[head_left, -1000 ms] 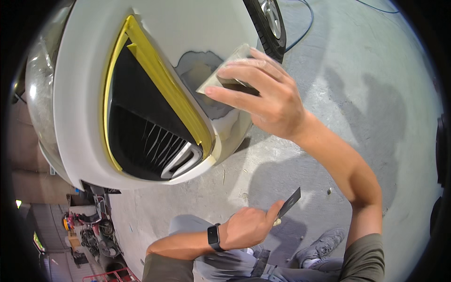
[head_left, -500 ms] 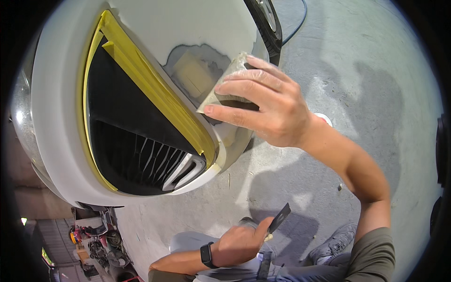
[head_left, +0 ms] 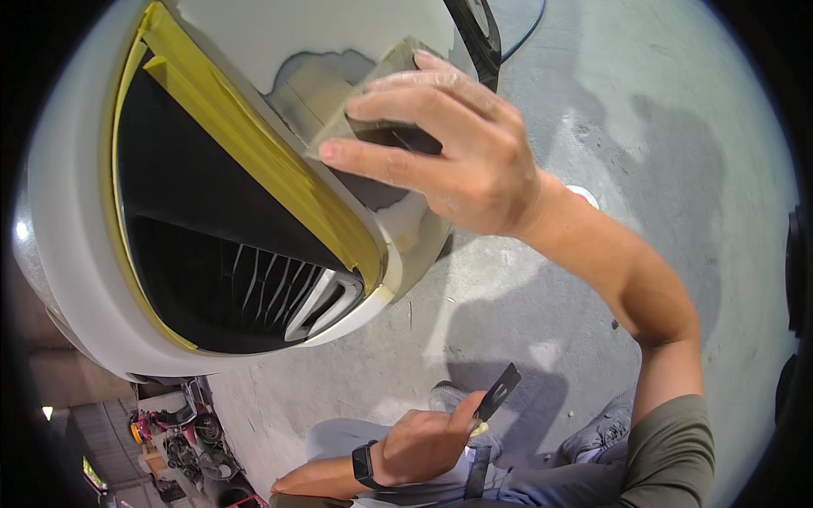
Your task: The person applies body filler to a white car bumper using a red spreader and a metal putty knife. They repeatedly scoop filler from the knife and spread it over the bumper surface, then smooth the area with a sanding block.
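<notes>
A person's right hand [head_left: 474,161] spreads its fingers across a pale, greenish pad [head_left: 338,129], gripping it over a grey-edged patch [head_left: 318,85] with a tan centre on a white car bumper [head_left: 233,25]; the hand hides the pad's underside, so whether it lies flat against the surface cannot be told. Below, the left hand [head_left: 423,444], a dark watch [head_left: 362,466] at its wrist, closes its fingers around a thin black blade [head_left: 498,393], a cream-coloured lump [head_left: 480,429] beside the thumb. Yellow tape [head_left: 275,169] borders the black grille [head_left: 203,199], a sign that masking is done. The repair itself looks midway: grey and tan layers stand out against the white around them, suggesting that smoothing and an even finish are left. A tyre [head_left: 476,42] shows beyond the patch, a blue hose [head_left: 531,38] near it on the concrete floor [head_left: 398,347], and a red motorbike [head_left: 182,415] stands at lower left. No brand, label or writing can be read on bumper, pad or tape; the blade bears a light mark too small to make out
</notes>
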A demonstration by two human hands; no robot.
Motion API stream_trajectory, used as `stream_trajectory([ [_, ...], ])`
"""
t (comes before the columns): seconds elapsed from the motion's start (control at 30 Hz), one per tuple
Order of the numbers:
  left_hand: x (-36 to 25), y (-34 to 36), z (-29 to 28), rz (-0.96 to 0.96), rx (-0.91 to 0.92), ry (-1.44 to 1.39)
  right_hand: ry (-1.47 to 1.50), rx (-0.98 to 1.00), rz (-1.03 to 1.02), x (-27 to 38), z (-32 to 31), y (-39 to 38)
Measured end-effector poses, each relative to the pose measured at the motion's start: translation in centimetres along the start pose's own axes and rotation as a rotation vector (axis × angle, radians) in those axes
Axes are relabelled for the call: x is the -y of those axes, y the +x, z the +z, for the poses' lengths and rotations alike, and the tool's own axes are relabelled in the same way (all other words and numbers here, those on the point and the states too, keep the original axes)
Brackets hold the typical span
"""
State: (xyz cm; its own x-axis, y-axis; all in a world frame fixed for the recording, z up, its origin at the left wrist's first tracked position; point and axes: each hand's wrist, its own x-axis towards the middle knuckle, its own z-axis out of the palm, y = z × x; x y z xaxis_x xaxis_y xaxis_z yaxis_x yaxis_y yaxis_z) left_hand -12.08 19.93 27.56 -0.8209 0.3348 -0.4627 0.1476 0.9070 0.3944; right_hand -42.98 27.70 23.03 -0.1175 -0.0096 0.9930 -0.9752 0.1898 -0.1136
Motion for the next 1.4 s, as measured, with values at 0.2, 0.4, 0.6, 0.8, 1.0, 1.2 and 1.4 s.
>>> stream_trajectory([
  [0.2,-0.3,0.2,-0.7,-0.011,0.026,-0.215,-0.006,0.054,0.016,1.5,-0.4,-4.5],
  [0.4,-0.9,0.2,-0.6,-0.002,0.056,-0.136,0.022,0.210,0.035,1.8,-3.1,-3.8],
  [0.6,-1.4,0.1,-0.6,0.009,0.037,-0.125,-0.038,0.006,-0.054,-2.0,-1.7,3.0],
  [0.8,-1.2,-0.2,-0.8,0.012,0.013,-0.074,0.000,-0.084,-0.036,-1.6,0.4,3.8],
  [1.0,-1.2,0.0,-0.8,0.006,0.007,-0.058,0.088,0.016,-0.024,-0.4,-1.7,1.8],
  [1.2,-1.4,0.1,-0.9,-0.041,0.069,-0.096,0.040,-0.025,-0.064,-2.6,-1.2,4.2],
  [1.4,-0.2,-0.3,-0.4,-0.071,0.037,-0.218,0.207,-0.148,-0.142,-3.4,1.6,4.4],
])
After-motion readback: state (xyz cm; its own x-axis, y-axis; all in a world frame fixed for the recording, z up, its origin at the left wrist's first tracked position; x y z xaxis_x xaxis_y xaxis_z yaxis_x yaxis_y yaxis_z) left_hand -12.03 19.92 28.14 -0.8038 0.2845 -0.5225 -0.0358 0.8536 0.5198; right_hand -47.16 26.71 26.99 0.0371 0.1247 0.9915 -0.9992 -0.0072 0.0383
